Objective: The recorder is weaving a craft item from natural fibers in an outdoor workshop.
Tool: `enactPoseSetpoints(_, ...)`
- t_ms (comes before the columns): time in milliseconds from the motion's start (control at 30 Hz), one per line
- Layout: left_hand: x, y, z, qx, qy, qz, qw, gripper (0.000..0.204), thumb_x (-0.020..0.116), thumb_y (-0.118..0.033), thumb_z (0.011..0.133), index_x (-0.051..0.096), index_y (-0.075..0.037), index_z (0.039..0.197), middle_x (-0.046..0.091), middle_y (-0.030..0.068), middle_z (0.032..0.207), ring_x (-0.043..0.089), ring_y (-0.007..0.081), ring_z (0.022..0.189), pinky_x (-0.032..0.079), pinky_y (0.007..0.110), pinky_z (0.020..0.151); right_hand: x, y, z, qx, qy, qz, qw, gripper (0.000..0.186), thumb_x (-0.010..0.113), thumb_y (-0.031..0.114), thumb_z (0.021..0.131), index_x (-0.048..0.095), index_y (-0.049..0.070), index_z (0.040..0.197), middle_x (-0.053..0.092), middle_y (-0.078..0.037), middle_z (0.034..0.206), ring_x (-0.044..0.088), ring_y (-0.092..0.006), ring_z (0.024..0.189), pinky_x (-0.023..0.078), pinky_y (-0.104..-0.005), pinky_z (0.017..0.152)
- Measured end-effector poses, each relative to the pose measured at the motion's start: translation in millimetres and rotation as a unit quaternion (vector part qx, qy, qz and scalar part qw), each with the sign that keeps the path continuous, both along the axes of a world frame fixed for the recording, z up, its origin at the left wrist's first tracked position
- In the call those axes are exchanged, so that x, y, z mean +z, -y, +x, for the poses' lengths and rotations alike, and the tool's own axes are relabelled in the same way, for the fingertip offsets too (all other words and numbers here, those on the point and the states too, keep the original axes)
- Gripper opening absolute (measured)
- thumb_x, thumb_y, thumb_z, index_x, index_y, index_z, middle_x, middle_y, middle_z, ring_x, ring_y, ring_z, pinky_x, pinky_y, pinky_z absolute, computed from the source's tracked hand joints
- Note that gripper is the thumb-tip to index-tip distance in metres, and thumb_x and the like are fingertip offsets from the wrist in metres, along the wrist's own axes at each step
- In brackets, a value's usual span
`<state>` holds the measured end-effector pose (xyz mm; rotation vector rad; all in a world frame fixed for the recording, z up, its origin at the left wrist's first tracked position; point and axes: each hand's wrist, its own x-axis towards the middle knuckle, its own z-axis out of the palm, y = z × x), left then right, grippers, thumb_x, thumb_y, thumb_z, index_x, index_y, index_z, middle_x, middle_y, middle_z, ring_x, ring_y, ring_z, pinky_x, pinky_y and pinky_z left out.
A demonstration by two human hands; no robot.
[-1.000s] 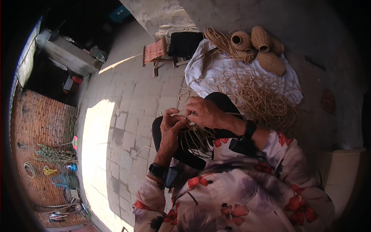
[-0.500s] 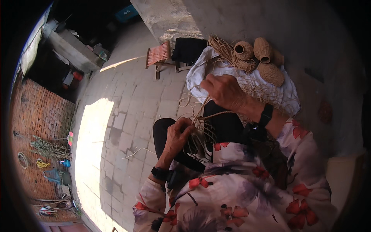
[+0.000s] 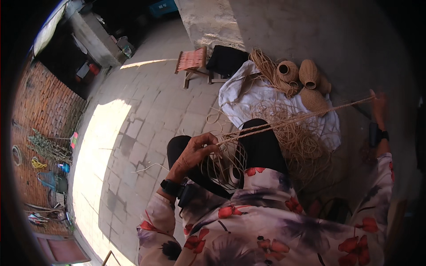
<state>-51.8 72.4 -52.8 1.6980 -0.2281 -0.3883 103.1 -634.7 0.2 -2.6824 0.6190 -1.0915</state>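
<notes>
"Running in a straight line from hand to hand, a tan cord [image 3: 341, 107] slants over the right knee [image 3: 264, 153]. How does the left hand [image 3: 198, 150] hold it?"

"With thumb and forefinger closed together in a pinch on the cord, just beside the left knee [image 3: 177, 144]."

"And the right hand [image 3: 379, 106]?"

"It is out at the far right, the arm extended. The cord ends at its fingers, which are closed on it, though the dimness there hides how each one bends."

"Where does the open web of strands [image 3: 224, 164] sit?"

"Between the knees, below the left hand, its pale strands spread apart."

"What lies past the right knee?"

"A loose heap of strands [image 3: 293, 133], partly on a white cloth [image 3: 235, 95]. At the cloth's far right side, woven vessels [image 3: 308, 73] lie clustered, with a bundle of strands [image 3: 266, 66] just left of them."

"And farther left?"

"A stool with a reddish woven seat [image 3: 191, 60] stands on the paved floor [image 3: 151, 106], beside something black [image 3: 227, 60]."
</notes>
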Motion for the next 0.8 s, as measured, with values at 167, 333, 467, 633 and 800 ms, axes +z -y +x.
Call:
enactPoseSetpoints(167,-18,9,11,-0.038,0.009,-0.029,0.999,0.007,0.065,-0.007,0.089,0.061,-0.001,0.092,0.064,0.0009,0.087,0.06,0.008,0.082,0.048,0.025,0.076,-92,20,-31,0.262,-0.465,-0.108,0.839,0.063,0.083,0.039,0.064,0.065,0.001,0.111,0.068,-0.02,0.102,0.064,-0.037,0.1,0.051,-0.0435,0.086)
enactPoseSetpoints(333,-20,7,7,-0.027,0.043,-0.008,0.999,0.009,0.065,-0.009,0.09,0.062,-0.001,0.093,0.065,0.0012,0.086,0.061,0.008,0.082,0.049,0.025,0.074,-77,-316,-31,0.587,-0.256,0.194,0.743,0.036,0.07,0.023,0.082,0.063,0.0,0.109,0.068,-0.018,0.1,0.067,-0.0279,0.089,0.052,-0.0367,0.078)
enactPoseSetpoints(467,-25,10,9,-0.031,0.056,0.015,0.998,0.01,0.066,-0.01,0.089,0.063,-0.002,0.094,0.066,0.0022,0.083,0.062,0.008,0.08,0.049,0.025,0.072,-62,-444,-55,0.599,-0.333,0.075,0.725,0.036,0.058,0.033,0.094,0.068,-0.001,0.091,0.066,-0.007,0.077,0.061,-0.0146,0.074,0.048,-0.0299,0.069)
enactPoseSetpoints(633,-28,9,8,-0.025,0.059,0.002,0.998,0.01,0.066,-0.01,0.089,0.063,-0.002,0.094,0.066,0.0025,0.083,0.062,0.0084,0.079,0.049,0.026,0.072,-56,-463,-76,0.652,-0.443,0.281,0.547,0.043,0.056,0.038,0.095,0.066,-0.001,0.079,0.064,-0.005,0.07,0.059,-0.0147,0.067,0.046,-0.0302,0.066)
enactPoseSetpoints(800,-22,-1,1,-0.01,0.005,-0.054,0.998,0.006,0.064,-0.009,0.092,0.061,-0.004,0.095,0.065,-0.0014,0.088,0.06,0.0064,0.086,0.047,0.023,0.081,-38,-355,-35,0.557,-0.165,0.523,0.624,0.031,0.056,0.032,0.097,0.063,0.007,0.079,0.062,-0.002,0.078,0.058,-0.0112,0.076,0.044,-0.0275,0.075)
